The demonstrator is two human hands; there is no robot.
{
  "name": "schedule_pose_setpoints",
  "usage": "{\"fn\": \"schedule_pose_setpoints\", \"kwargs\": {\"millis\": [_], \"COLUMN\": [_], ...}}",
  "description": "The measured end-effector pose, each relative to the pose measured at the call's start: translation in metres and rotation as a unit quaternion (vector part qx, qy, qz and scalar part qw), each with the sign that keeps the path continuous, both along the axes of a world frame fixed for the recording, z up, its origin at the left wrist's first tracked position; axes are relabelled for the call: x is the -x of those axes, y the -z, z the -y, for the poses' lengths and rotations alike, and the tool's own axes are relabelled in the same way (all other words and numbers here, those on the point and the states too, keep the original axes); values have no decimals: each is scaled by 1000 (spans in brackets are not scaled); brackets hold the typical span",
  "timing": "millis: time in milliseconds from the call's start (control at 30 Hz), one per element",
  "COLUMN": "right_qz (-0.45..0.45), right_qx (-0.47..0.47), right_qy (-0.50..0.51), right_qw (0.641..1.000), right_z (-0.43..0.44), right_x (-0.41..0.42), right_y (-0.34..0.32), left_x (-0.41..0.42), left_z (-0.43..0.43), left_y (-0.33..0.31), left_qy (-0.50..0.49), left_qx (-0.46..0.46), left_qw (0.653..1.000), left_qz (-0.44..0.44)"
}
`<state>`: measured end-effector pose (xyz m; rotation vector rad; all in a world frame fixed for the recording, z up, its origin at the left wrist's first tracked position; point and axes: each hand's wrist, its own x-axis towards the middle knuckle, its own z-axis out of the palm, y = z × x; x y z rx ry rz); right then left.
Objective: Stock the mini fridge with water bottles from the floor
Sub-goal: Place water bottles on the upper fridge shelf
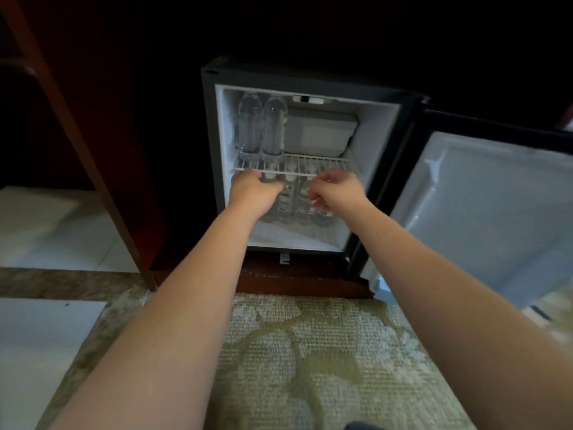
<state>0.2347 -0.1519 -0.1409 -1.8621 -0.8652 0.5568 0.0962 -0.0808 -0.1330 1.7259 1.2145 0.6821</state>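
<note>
Both hands in fridge (310,88) under the rack (291,173), seating lower-row bottles (288,203); left hand (251,190) and right hand (336,189) grips unreadable. Next: withdraw, check floor (294,352) for more

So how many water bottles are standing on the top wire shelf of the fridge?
2. One bottle stands at the far left of the wire shelf, the second bottle right beside it. Others stand below the shelf, partly hidden by the hands.

I see patterned carpet (310,367) below, white floor tile (40,231) at left, dark wooden cabinet frame (77,135) beside it.
</note>
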Motion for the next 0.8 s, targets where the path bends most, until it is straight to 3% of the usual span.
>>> {"fn": "schedule_pose_setpoints", "kwargs": {"millis": [433,800], "right_qz": [-36,-11], "right_qx": [-32,1], "right_qy": [81,257], "right_qw": [996,966], "right_z": [170,298], "right_x": [-4,-24], "right_y": [-49,3], "left_x": [-5,-63], "left_z": [133,255], "left_y": [-35,-15], "left_qy": [126,253], "left_qx": [-17,-3], "left_qw": [991,966], "left_qz": [-41,-60]}}
